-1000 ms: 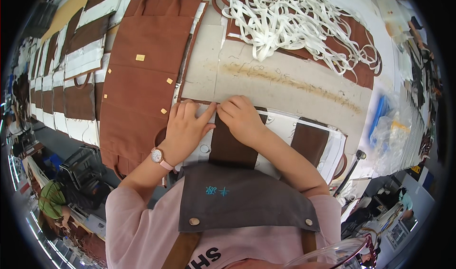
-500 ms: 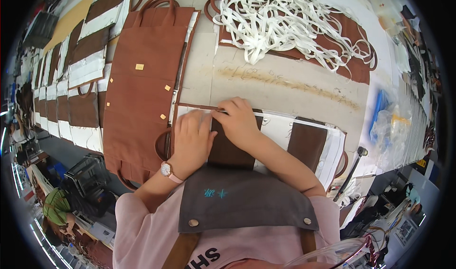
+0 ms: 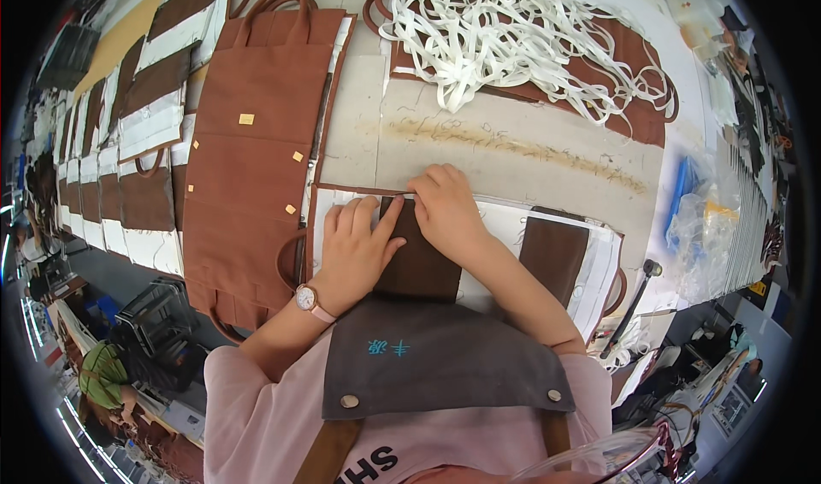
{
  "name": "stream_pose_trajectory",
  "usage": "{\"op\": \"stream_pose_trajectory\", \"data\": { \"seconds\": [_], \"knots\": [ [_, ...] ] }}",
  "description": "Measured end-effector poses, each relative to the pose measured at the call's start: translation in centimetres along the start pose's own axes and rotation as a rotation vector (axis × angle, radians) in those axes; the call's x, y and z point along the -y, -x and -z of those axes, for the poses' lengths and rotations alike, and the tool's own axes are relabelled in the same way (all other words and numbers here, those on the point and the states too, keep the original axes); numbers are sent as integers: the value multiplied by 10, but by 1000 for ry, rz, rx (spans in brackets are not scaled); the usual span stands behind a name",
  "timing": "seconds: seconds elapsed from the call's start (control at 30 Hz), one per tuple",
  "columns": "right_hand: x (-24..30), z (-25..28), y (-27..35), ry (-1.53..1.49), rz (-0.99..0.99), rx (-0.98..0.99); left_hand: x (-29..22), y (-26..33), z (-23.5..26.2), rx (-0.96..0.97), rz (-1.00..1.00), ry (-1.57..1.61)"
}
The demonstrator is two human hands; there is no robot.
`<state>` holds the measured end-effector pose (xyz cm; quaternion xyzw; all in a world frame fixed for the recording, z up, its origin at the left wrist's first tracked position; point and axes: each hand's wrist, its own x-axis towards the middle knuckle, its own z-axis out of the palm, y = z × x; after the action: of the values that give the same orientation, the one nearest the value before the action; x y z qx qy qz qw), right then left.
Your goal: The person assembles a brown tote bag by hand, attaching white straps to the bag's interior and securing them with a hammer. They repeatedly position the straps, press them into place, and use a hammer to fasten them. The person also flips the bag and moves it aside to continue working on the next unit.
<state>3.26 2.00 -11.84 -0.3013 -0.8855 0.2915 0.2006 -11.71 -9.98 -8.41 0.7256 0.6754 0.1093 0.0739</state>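
A flat bag panel [image 3: 419, 262] with white and dark brown bands lies in front of me, a narrow white strip [image 3: 534, 210] along its far edge. My left hand [image 3: 357, 249] rests flat on its left part, fingers spread, the index fingertip at the far edge on a brown band. Just to the right, my right hand [image 3: 446, 210] has its fingers curled over that same edge, thumb and fingertips closed on it. What lies between those fingertips is mostly hidden. Close on the left lies a reddish-brown bag [image 3: 248, 159] with handles and small yellowish tabs.
A tangled heap of white tape [image 3: 496, 39] covers another brown bag piece at the back right. Striped panels [image 3: 154, 176] overlap in rows at far left. A black-handled tool [image 3: 633, 309] and clear plastic bags [image 3: 701, 236] lie to the right. A person in green [image 3: 103, 373] is at lower left.
My right hand has slid right and slightly away along the panel's far edge. My left hand has moved slightly right, its index finger now stretched out toward the edge.
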Motion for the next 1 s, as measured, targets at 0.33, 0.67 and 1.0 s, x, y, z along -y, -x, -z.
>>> {"op": "stream_pose_trajectory", "data": {
  "seconds": [0.33,0.67,1.0],
  "knots": [
    [-1,16,2,48,-62,28,-1,2,-3,-2,6,-5],
    [-15,47,20,31,-61,31,-9,0,-2,-8,30,-3],
    [-15,19,21,225,147,-104,-17,-5,-11,42,-58,44]
  ]
}}
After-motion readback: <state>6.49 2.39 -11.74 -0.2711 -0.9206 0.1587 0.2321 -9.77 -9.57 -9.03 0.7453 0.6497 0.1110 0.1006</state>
